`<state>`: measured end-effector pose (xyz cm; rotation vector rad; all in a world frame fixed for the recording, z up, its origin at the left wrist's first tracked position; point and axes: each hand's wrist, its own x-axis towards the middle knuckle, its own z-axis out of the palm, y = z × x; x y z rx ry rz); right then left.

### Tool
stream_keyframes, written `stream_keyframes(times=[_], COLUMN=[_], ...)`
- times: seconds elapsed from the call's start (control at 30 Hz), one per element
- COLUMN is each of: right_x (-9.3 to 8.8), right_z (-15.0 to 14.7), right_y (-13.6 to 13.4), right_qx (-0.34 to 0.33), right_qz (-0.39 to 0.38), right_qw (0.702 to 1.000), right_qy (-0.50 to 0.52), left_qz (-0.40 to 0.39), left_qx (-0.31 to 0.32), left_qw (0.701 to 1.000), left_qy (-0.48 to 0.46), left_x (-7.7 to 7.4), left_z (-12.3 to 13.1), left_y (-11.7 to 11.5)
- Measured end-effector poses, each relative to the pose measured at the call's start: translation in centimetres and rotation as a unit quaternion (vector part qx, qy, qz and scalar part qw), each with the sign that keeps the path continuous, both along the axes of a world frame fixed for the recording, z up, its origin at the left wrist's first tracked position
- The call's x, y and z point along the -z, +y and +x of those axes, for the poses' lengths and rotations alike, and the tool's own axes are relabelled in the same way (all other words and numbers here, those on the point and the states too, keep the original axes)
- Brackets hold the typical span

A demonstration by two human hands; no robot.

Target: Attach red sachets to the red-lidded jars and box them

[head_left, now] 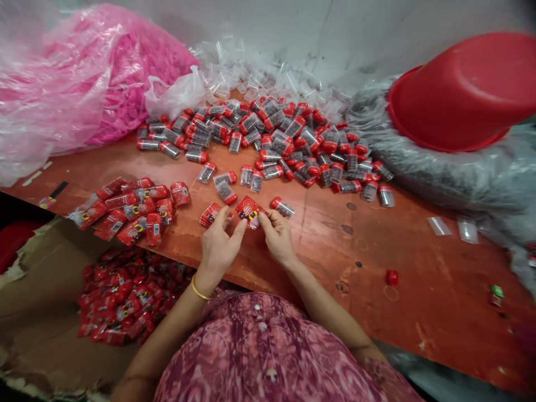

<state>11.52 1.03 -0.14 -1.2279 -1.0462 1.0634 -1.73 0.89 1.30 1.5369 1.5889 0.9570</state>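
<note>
Between my two hands, above the table's near edge, is a red printed card [248, 207] with a yellow and black mark. My left hand [221, 240] grips its left side between thumb and finger. At the card's right side, my right hand [276, 231] pinches the corner. Beside my left fingers lies a small stack of red cards [210, 214]. A clear container with a red cap [282, 207] rests just beyond my right hand, and another capped container [226, 191] lies past the card. Dark contents show through their clear walls.
Many red-capped containers [272, 139] are heaped behind. Red wrapped packs [134, 209] lie at left, above a cardboard box [46, 301] holding more. A pink-filled plastic bag [125, 72] stands back left; a red bucket [464, 89] sits on a bag at right. A loose red cap [392, 277] lies right.
</note>
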Motion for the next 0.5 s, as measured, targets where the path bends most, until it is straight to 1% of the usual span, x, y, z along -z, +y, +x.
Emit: stream_keyframes(times=[0.03,0.07,0.13,0.17,0.23,0.3,0.37,0.43,0.5], right_x=[0.0,0.0,0.2,0.4,0.7,1.1,1.3,1.2,1.1], right_z=[0.1,0.1,0.0,-0.1,-0.2,-0.3,-0.1,0.3,1.3], right_y=[-0.2,-0.4,-0.7,-0.9,-1.2,-1.4,-1.5,-1.4,-0.9], right_qx=[0.005,0.010,0.019,0.021,0.020,0.018,0.010,-0.013,-0.039], right_qz=[0.004,0.008,0.016,0.022,0.037,0.054,0.062,0.062,0.069], right_qw=[1.000,0.999,0.997,0.996,0.993,0.988,0.984,0.980,0.968], right_qy=[-0.016,-0.034,-0.068,-0.083,-0.114,-0.143,-0.167,-0.190,-0.240], left_qz=[-0.059,-0.122,-0.221,-0.246,-0.263,-0.273,-0.280,-0.275,-0.275], left_qx=[0.001,0.011,0.028,0.022,-0.014,-0.042,-0.062,-0.083,-0.095], left_qw=[0.997,0.989,0.956,0.937,0.905,0.884,0.874,0.873,0.869], left_qy=[-0.042,-0.088,-0.192,-0.246,-0.334,-0.378,-0.392,-0.394,-0.400], left_x=[-0.1,-0.2,-0.6,-0.8,-1.1,-1.3,-1.3,-1.2,-0.9], left_z=[0.0,0.0,0.5,0.8,1.5,2.1,2.4,2.5,2.5], left_y=[-0.1,-0.2,-0.3,-0.3,-0.3,-0.2,-0.1,0.2,0.5])
